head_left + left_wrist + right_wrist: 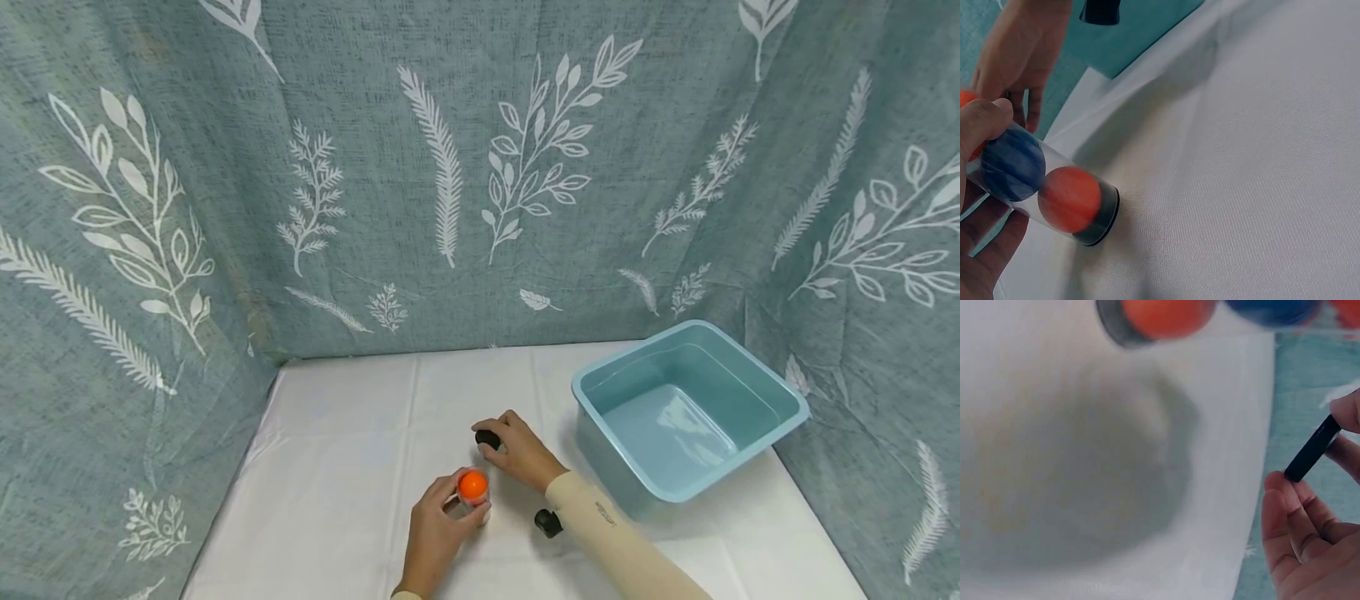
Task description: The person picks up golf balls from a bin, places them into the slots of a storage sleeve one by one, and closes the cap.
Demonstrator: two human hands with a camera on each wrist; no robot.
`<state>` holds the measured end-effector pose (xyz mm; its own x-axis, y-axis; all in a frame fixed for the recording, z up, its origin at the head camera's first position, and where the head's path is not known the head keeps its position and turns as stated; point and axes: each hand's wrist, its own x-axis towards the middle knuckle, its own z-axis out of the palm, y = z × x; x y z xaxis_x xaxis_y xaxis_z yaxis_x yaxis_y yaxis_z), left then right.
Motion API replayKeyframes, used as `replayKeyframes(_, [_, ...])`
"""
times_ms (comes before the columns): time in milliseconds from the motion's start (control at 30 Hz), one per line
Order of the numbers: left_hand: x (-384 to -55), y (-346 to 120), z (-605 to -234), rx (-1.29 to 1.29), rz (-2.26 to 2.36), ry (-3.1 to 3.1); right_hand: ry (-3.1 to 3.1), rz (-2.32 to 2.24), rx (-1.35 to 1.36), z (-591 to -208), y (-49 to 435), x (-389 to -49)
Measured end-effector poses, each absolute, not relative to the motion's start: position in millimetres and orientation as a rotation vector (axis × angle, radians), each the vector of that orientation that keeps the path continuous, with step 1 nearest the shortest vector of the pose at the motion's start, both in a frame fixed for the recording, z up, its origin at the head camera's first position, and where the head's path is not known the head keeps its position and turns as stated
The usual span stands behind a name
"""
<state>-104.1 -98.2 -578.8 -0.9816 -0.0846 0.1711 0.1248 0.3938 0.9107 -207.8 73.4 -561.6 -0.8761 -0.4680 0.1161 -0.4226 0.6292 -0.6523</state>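
My left hand (441,523) grips a clear tube (1055,150) with its thumb on one side and fingers on the other. Inside it, an orange ball (1071,199) sits by the black-capped bottom, then a blue ball (1013,164), and another orange ball (473,484) shows at the top end. Just beyond that end, my right hand (522,451) pinches a round black lid (1313,450) between thumb and fingertips. The lid is apart from the tube and held edge-on in the right wrist view.
A light blue plastic basin (645,467) stands on the right of the white-covered table (330,467), close to the right forearm. By the right sleeve is a small black device (548,522). Patterned green-grey cloth (360,167) hangs behind and on both sides.
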Motion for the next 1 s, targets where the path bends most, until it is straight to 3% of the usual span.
replayKeyframes(433, [-105, -97, -581, -0.053, -1.642, -2.420, 2.536, -1.584, -0.759, -532, 79, -183])
replayKeyframes(1000, [-106, -100, -577, -0.096, -1.659, -2.474, 2.490, -1.730, -0.879, -545, 77, -150])
